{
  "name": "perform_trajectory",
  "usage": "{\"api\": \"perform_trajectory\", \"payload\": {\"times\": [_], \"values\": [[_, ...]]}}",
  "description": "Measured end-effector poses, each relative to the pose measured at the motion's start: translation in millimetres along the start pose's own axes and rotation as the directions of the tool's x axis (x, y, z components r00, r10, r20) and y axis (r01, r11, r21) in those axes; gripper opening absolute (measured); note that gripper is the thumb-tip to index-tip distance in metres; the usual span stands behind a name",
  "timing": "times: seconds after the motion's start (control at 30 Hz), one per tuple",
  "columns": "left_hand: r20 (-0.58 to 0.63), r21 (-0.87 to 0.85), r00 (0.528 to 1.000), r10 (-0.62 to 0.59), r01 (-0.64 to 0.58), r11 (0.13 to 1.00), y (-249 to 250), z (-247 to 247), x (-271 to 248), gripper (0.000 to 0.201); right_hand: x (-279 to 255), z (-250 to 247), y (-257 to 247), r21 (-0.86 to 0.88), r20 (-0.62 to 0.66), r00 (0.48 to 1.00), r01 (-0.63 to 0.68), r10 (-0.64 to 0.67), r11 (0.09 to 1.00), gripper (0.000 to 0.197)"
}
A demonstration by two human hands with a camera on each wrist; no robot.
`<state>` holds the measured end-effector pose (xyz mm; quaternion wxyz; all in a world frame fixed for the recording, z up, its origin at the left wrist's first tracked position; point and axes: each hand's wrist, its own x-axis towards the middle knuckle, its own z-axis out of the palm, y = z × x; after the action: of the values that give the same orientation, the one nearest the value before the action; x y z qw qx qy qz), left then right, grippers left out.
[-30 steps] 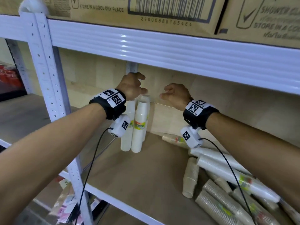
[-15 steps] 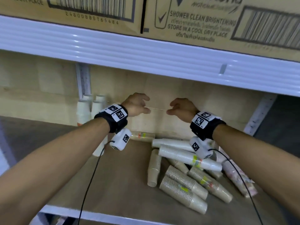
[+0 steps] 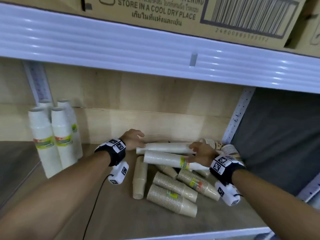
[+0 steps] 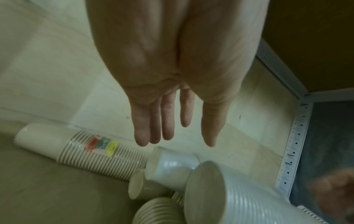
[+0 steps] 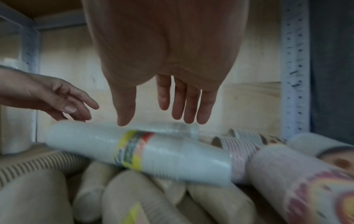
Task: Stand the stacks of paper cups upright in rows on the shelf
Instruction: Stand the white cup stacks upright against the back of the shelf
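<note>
Several white cup stacks [image 3: 52, 135] stand upright at the shelf's back left. A heap of stacks lies flat at the right: two long white ones on top [image 3: 164, 147] [image 3: 166, 159] [image 5: 138, 151], brown ones [image 3: 171, 196] below. My left hand [image 3: 134, 138] [image 4: 172, 128] hovers with straight fingers over the left end of the rear white stack, holding nothing. My right hand [image 3: 199, 151] [image 5: 162, 106] hangs open just above the white stacks' right part, fingers spread, not gripping.
The wooden shelf board [image 3: 86, 196] has bare room between the standing stacks and the heap. A white metal beam [image 3: 155, 54] with cardboard boxes [image 3: 173, 11] sits close overhead. A perforated upright post [image 3: 237, 116] bounds the right side, printed cup stacks [image 3: 228, 149] beside it.
Both hands have dropped from mid-air near the back wall down to the lying white stacks. The view has swung right, away from the standing stacks.
</note>
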<state>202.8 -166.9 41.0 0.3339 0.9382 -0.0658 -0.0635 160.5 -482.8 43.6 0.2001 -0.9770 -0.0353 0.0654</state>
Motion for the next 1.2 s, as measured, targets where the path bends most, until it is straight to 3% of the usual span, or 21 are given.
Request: {"api": "perform_trajectory", "payload": {"times": [0.2, 0.33, 0.5, 0.6, 0.77, 0.97, 1.2], "values": [[0.012, -0.012, 1.0, -0.012, 0.012, 1.0, -5, 15, 14, 0.048, -2, 15, 31, -0.094, 0.046, 0.998, -0.026, 0.031, 0.995, 0.083], [0.027, -0.033, 0.999, -0.032, 0.033, 0.999, -13, 20, 22, 0.053, 3, 24, 42, -0.067, 0.047, 0.999, -0.005, 0.008, 0.998, 0.064], [0.053, 0.032, 0.999, -0.014, 0.012, 0.999, -19, 24, 30, 0.056, 12, 31, 51, -0.042, 0.065, 0.997, -0.029, 0.031, 0.999, 0.069], [0.04, 0.051, 0.999, 0.013, -0.015, 0.999, -28, 29, 36, 0.045, 13, 31, 52, -0.024, 0.071, 0.997, -0.033, 0.035, 0.999, 0.069], [0.012, 0.022, 0.999, 0.04, -0.041, 0.999, -28, 32, 42, 0.045, 13, 27, 53, -0.044, 0.073, 0.997, -0.019, 0.022, 0.999, 0.072], [-0.02, -0.066, 0.993, 0.117, -0.118, 0.991, -21, 17, 36, 0.041, 8, 15, 51, -0.034, 0.032, 0.999, 0.006, -0.005, 0.999, 0.05], [-0.144, -0.174, 0.968, 0.204, -0.228, 0.958, 13, -12, 19, 0.04, -9, -21, 29, 0.017, 0.013, 0.999, 0.045, -0.045, 0.999, 0.058]]}}
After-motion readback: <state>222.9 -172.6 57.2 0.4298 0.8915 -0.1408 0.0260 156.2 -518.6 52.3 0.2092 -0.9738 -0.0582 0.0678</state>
